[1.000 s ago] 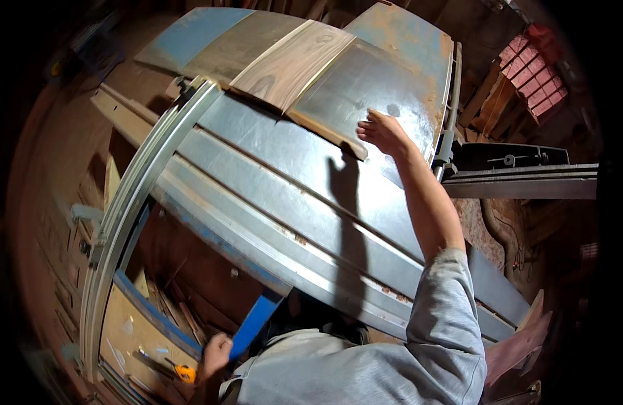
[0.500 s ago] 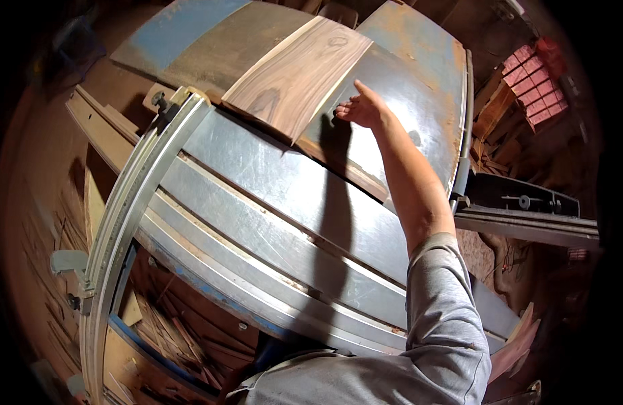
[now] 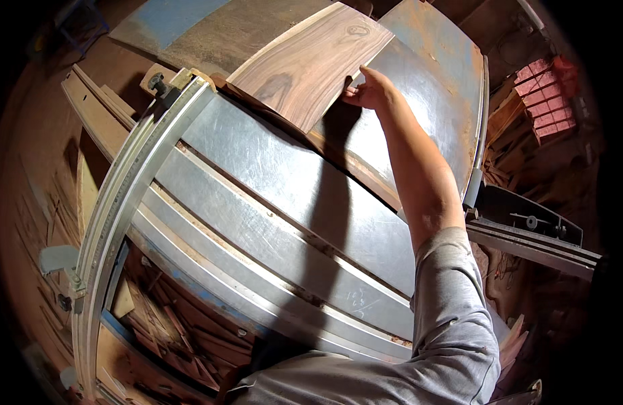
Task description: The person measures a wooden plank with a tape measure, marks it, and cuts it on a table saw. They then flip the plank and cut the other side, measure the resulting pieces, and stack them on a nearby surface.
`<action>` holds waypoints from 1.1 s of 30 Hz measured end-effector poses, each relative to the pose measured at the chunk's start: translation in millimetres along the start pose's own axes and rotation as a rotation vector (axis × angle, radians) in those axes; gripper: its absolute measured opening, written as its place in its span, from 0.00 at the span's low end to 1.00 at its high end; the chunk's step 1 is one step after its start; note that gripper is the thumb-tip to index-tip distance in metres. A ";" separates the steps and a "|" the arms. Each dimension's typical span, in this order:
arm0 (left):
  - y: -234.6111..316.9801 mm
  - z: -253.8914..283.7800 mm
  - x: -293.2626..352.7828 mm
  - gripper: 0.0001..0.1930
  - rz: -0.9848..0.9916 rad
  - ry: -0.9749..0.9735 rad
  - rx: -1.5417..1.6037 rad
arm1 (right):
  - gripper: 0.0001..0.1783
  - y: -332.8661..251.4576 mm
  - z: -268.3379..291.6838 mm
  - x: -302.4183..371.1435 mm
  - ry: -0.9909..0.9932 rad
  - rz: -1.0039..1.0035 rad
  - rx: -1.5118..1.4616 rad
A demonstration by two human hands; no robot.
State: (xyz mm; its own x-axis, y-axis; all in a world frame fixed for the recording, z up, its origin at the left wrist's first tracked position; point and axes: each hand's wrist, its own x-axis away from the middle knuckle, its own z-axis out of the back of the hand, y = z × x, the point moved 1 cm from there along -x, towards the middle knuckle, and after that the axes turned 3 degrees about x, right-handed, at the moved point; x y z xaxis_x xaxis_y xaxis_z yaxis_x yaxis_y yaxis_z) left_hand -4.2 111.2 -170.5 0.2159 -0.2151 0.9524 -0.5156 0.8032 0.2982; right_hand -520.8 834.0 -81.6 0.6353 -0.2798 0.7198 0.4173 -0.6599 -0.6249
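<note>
My right hand (image 3: 373, 92) is at the right-hand edge of a wooden board (image 3: 304, 67). Its fingers are apart, close against that edge; whether they touch it is hard to make out. Brown, with wavy grain, a knot and pale sapwood along its long sides, the board lies flat on the dark metal saw table (image 3: 419, 108). My arm's shadow crosses the slotted metal sliding table (image 3: 257, 155) nearer to me. My left hand is out of view.
A curved-looking metal fence rail (image 3: 132, 196) with a black knob runs along the left. Offcuts (image 3: 170, 324) are piled below the sliding table. Another rail (image 3: 534, 246) juts out at the right. A pink-lit grid (image 3: 544, 101) stands at far right.
My right hand has come up against the board's right edge, after hovering a little apart from it. The whole view has shifted slightly.
</note>
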 end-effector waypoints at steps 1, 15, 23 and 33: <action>1.3 0.8 3.1 0.26 -0.006 0.014 0.008 | 0.51 1.2 0.4 -5.9 -0.012 0.000 0.018; 16.4 7.2 -4.2 0.20 -0.038 0.045 0.019 | 0.47 4.0 -9.4 2.5 0.076 0.067 0.116; 39.6 34.6 -5.0 0.17 -0.080 0.101 -0.020 | 0.51 0.2 -15.0 3.7 0.162 0.055 0.285; 288.3 229.8 169.0 0.14 -0.808 0.952 -0.095 | 0.42 0.7 -4.1 15.8 -0.158 0.008 -0.051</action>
State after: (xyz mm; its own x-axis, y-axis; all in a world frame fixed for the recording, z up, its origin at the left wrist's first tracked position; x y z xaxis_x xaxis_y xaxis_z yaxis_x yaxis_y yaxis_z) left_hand -306.9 178.7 90.8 0.9755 -0.2100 0.0649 0.0964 0.6742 0.7323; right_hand -513.1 826.3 -69.4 0.7345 -0.1744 0.6558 0.3807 -0.6940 -0.6110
